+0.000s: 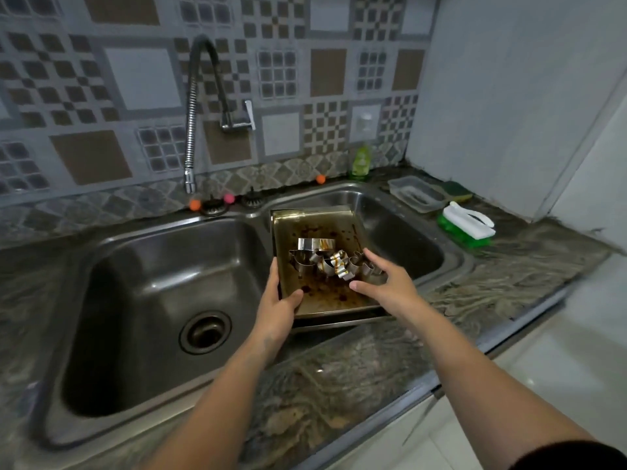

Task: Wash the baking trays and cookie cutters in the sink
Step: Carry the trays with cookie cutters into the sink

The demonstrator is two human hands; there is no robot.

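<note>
A greasy metal baking tray (288,228) with brown stains rests tilted over the right sink basin (407,245). Another tray edge (339,322) shows just beneath it. Several shiny metal cookie cutters (325,257) lie piled in the tray's middle. My left hand (276,308) grips the tray's near-left rim, thumb on the inside. My right hand (386,281) hovers over the tray's right side with fingers spread, touching or almost touching the rightmost cutter. I cannot tell whether it holds anything.
The left basin (135,300) has a drain (205,332) and a flexible spring faucet (190,130) above it. On the right counter stand a green soap bottle (360,162), a clear plastic box (415,193), a sponge (458,189) and a white-and-green scrub brush (468,227).
</note>
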